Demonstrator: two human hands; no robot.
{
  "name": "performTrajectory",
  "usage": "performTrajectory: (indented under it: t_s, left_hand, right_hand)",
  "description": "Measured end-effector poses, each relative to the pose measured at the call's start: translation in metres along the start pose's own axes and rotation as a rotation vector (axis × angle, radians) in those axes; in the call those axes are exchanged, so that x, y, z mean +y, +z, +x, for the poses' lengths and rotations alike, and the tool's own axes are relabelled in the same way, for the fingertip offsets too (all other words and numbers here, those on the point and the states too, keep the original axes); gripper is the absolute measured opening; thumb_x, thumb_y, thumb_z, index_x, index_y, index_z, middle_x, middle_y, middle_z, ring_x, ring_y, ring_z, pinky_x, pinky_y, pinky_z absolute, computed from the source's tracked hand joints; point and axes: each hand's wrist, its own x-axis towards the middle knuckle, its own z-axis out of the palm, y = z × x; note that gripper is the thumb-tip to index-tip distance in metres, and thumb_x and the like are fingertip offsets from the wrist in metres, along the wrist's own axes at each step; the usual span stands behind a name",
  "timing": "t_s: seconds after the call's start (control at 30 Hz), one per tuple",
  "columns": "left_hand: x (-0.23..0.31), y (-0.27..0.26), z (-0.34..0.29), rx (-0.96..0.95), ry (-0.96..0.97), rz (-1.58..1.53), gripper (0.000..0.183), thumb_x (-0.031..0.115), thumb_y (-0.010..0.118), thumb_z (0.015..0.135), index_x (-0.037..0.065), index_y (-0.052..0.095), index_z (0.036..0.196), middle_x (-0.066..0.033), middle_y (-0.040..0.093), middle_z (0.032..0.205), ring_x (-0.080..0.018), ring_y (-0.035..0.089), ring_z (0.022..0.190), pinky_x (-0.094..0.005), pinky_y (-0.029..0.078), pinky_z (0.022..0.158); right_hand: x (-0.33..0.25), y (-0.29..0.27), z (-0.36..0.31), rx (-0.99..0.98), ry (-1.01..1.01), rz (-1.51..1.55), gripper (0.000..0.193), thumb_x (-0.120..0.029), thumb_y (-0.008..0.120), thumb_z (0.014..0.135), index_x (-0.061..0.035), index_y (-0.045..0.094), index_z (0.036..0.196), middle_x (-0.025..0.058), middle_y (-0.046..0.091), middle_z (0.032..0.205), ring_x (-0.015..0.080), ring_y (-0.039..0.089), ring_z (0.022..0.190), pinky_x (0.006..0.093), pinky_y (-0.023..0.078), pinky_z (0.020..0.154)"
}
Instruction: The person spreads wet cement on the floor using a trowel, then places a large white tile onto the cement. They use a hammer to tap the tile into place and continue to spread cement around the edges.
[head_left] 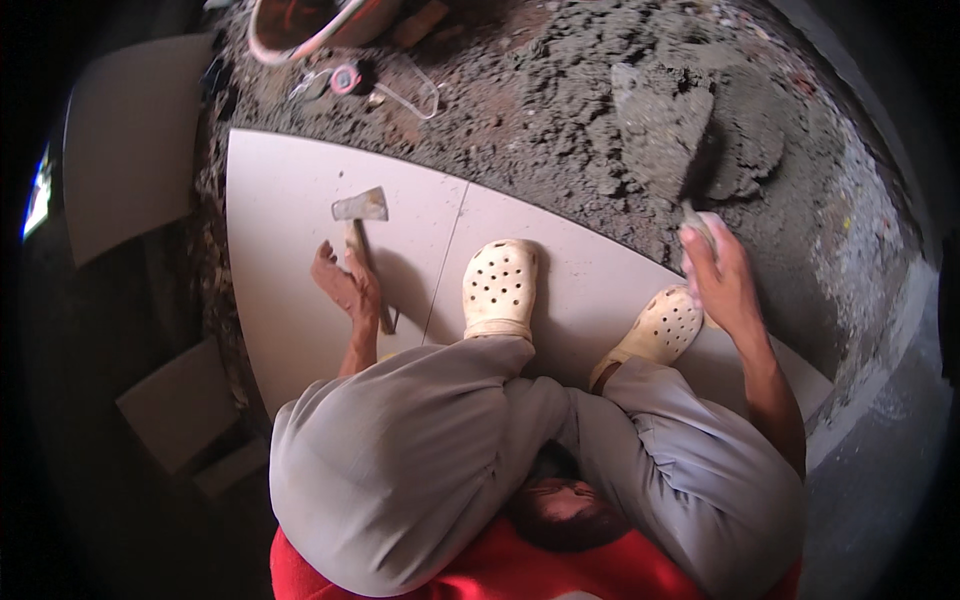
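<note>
My right hand (pixel 722 275) is wrapped round the handle of a trowel (pixel 660 125). Its broad grey blade, smeared with mortar, rests over the heaped wet mortar (pixel 755 140) at the far right. Over the pale floor tiles (pixel 290 180) on the left, my left hand (pixel 350 285) has its fingers apart and slightly curled. Right beside it is a hatchet-like hammer (pixel 360 206), with a flat metal head and a wooden handle that runs partly behind the hand. I see no grip on that handle.
Both my feet, in cream clogs (pixel 500 290), stand on the tiles. A bucket (pixel 325 25) is at the far edge, with a pink-and-black round tool (pixel 346 78) and clear tubing (pixel 415 88) near it. Loose tiles (pixel 135 140) stand at the left; a wall runs along the right.
</note>
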Motion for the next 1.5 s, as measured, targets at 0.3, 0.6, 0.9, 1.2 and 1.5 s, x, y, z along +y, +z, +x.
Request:
performTrajectory:
  t_s: [0.3, 0.6, 0.9, 1.2, 1.5]
  left_hand:
    - [0.088, -0.008, 0.003, -0.075, 0.383, -0.073, 0.039, 0.007, 0.069, 0.09, 0.0, 0.059, 0.127, -0.0184, 0.06, 0.123, -0.0366, 0.051, 0.123, -0.0471, 0.041, 0.106]
    - [0.108, 0.008, -0.003, -0.263, 0.365, -0.221, 0.024, 0.004, 0.07, 0.087, 0.005, 0.067, 0.111, -0.0164, 0.064, 0.116, -0.0357, 0.058, 0.115, -0.0457, 0.047, 0.1]
    - [0.114, 0.027, 0.007, -0.343, 0.485, -0.271, 0.026, 0.002, 0.073, 0.084, 0.009, 0.068, 0.108, -0.0151, 0.064, 0.115, -0.0351, 0.059, 0.108, -0.0444, 0.048, 0.094]
    - [0.118, 0.072, 0.024, -0.208, 0.542, -0.22, 0.028, 0.008, 0.074, 0.085, 0.012, 0.066, 0.112, -0.0103, 0.062, 0.117, -0.0324, 0.056, 0.111, -0.0461, 0.041, 0.099]
    - [0.109, 0.08, 0.02, -0.293, 0.538, -0.154, 0.044, 0.021, 0.07, 0.084, 0.015, 0.063, 0.128, -0.0123, 0.056, 0.131, -0.0363, 0.048, 0.124, -0.0494, 0.032, 0.11]
  right_hand:
    - [-0.055, -0.033, -0.021, -0.217, 0.007, -0.238, 0.033, -0.024, 0.058, 0.102, 0.0014, 0.06, 0.124, 0.0029, 0.058, 0.075, 0.0082, 0.051, 0.059, 0.0264, 0.042, 0.054]
    - [-0.073, -0.02, 0.06, -1.043, 0.478, 0.408, 0.043, -0.034, 0.047, 0.105, 0.004, 0.059, 0.121, 0.0055, 0.057, 0.069, 0.0114, 0.051, 0.045, 0.0258, 0.043, 0.035]
    - [-0.076, -0.042, 0.067, -0.957, 0.353, 0.209, 0.037, -0.029, 0.052, 0.103, 0.0063, 0.06, 0.113, 0.0139, 0.064, 0.075, 0.021, 0.061, 0.05, 0.0324, 0.053, 0.048]
    - [-0.08, -0.023, 0.048, -0.579, 0.174, -0.758, 0.043, -0.035, 0.049, 0.105, 0.0059, 0.062, 0.11, 0.0266, 0.067, 0.104, 0.0421, 0.065, 0.101, 0.0469, 0.049, 0.088]
    - [-0.056, 0.071, 0.08, -0.367, -0.395, -0.846, 0.038, -0.032, 0.049, 0.107, 0.0045, 0.06, 0.1, 0.0253, 0.067, 0.083, 0.0454, 0.064, 0.077, 0.0512, 0.05, 0.072]
